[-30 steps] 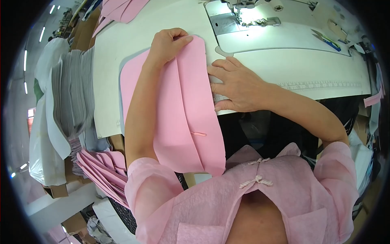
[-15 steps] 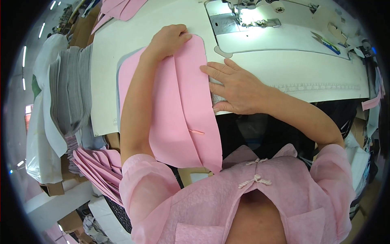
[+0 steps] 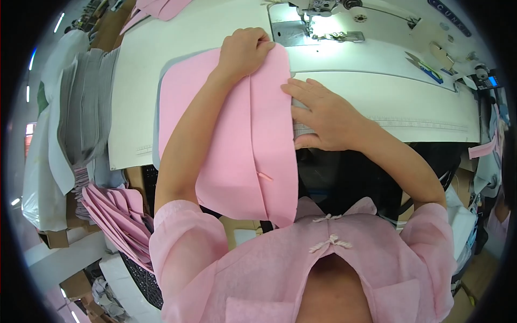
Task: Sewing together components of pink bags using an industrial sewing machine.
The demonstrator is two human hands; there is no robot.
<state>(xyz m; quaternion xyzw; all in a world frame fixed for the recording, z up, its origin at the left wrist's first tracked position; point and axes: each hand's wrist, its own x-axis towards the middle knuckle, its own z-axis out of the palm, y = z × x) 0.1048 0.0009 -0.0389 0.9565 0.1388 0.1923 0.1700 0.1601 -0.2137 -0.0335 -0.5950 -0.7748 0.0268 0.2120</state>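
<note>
A pink fabric panel (image 3: pixel 225 161) with a lengthwise seam and a small pink tab near its lower end lies over the table's front edge. A grey layer (image 3: pixel 164 75) shows from beneath along its far left side. At the panel's far edge, my left hand (image 3: pixel 245 51) is closed on it with curled fingers. My right hand (image 3: pixel 328 116) rests beside the right edge, fingers spread, their tips touching the panel. Beyond both hands stands a sewing machine (image 3: pixel 323 21) with its lamp lit over the metal presser foot and plate.
Scissors (image 3: pixel 425 67) lie on the white table (image 3: pixel 134 107) at the right. More pink pieces (image 3: pixel 161 8) are at the far left. Stacked grey panels (image 3: pixel 89 107) and a bundle of pink panels (image 3: pixel 118 220) stand to the left. A ruler strip (image 3: pixel 420 124) runs along the front edge.
Both hands and the pink panel have shifted right, closer to the sewing machine. The left hand keeps hold of the far edge and the right stays at the right edge.
</note>
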